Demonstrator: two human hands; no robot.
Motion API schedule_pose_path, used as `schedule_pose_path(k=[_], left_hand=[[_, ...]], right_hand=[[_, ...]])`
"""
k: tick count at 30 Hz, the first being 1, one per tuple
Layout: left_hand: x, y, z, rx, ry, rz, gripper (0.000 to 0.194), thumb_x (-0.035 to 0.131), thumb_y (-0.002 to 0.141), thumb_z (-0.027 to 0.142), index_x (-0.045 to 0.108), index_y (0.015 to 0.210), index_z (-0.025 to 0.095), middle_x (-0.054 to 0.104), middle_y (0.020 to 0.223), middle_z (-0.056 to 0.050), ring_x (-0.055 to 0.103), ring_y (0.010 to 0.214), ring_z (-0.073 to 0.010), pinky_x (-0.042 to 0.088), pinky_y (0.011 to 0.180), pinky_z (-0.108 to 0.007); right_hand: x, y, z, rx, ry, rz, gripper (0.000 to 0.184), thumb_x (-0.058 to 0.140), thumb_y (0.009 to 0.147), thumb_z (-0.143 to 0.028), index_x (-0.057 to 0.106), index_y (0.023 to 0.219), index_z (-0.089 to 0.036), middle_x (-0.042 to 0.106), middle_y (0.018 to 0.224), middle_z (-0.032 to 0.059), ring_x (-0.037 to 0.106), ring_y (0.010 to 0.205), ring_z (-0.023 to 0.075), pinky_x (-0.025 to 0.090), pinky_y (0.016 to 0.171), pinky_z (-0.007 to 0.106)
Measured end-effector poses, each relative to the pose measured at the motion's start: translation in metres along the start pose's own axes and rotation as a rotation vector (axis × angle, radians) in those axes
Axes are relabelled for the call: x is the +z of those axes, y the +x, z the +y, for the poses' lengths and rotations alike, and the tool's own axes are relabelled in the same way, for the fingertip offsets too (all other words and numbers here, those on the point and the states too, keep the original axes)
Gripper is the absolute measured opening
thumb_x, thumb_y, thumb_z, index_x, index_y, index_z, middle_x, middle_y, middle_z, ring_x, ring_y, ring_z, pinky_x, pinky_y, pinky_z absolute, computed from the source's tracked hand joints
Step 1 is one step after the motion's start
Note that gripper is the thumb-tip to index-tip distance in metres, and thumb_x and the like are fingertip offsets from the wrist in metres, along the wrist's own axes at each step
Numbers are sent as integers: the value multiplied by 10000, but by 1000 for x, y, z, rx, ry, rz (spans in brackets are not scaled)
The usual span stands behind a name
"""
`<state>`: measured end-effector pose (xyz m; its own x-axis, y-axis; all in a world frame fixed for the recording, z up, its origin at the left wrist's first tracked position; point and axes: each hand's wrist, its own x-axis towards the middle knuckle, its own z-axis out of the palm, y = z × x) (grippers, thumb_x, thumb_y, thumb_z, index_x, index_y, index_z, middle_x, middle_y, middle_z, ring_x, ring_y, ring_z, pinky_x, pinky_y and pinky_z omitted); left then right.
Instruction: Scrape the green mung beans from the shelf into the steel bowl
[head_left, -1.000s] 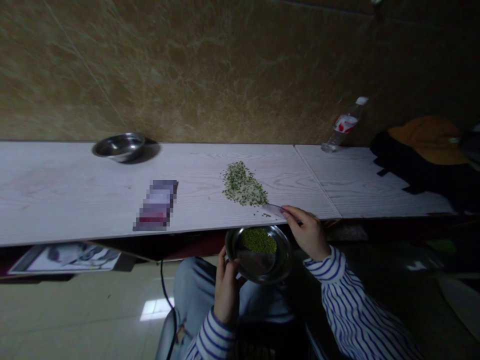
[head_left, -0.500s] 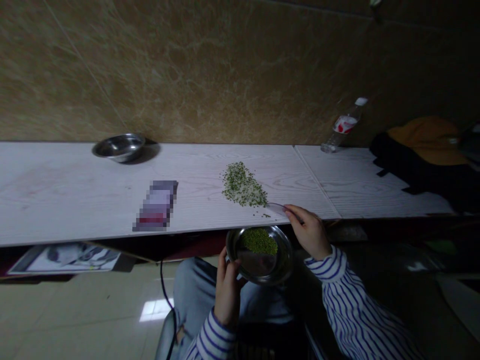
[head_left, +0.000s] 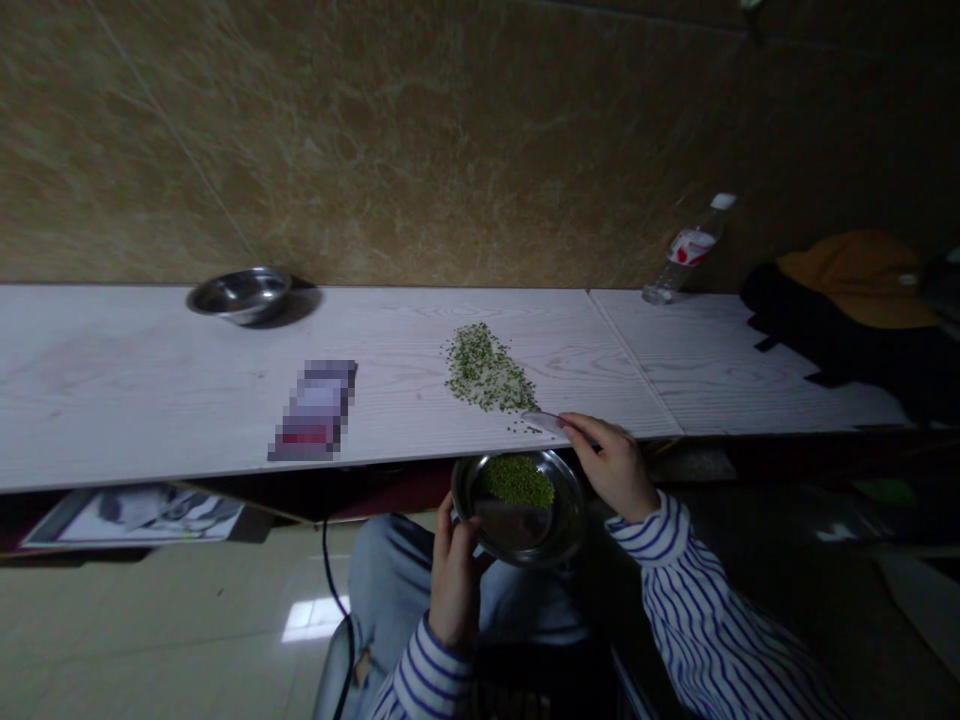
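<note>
My left hand (head_left: 452, 575) grips the rim of a steel bowl (head_left: 559, 525) held just below the table's front edge; green beans (head_left: 517, 480) lie in its far side. My right hand (head_left: 611, 462) pinches a small pale flat card (head_left: 546, 421) whose tip rests on the table beside a heap of green and white grains (head_left: 486, 370). A few loose grains lie near the card's tip.
A long white wooden table (head_left: 150, 390) runs along a brown wall. On it stand a second steel bowl (head_left: 240, 294) at the back left, a blurred flat packet (head_left: 313, 411), a plastic bottle (head_left: 686, 250) and dark and orange cloth (head_left: 847, 300) at the right.
My right hand with the card has shifted slightly left toward the near end of the heap. The bowl and my left hand have barely moved.
</note>
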<state>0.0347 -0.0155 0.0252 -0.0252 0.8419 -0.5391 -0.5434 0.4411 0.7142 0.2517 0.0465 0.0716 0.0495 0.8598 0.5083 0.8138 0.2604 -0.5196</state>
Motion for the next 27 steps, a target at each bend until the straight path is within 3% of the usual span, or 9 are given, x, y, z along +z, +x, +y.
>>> schedule_pose_path(k=[16, 27], left_hand=[[14, 1, -3, 4, -55, -26, 552, 620, 761, 313, 484, 1295, 287, 555, 1292, -80, 569, 1040, -217, 524, 766, -328], [11, -2, 0, 19, -51, -19, 538, 606, 774, 314, 487, 1298, 289, 549, 1324, -85, 576, 1069, -223, 514, 725, -286]], right_hand=[[2, -12, -14, -12, -31, 108, 230, 579, 924, -251, 747, 1073, -200, 789, 973, 80, 753, 883, 232, 596, 843, 348], [13, -2, -18, 14, -37, 82, 246, 552, 930, -292, 749, 1067, -236, 786, 999, 73, 756, 869, 239, 604, 852, 373]])
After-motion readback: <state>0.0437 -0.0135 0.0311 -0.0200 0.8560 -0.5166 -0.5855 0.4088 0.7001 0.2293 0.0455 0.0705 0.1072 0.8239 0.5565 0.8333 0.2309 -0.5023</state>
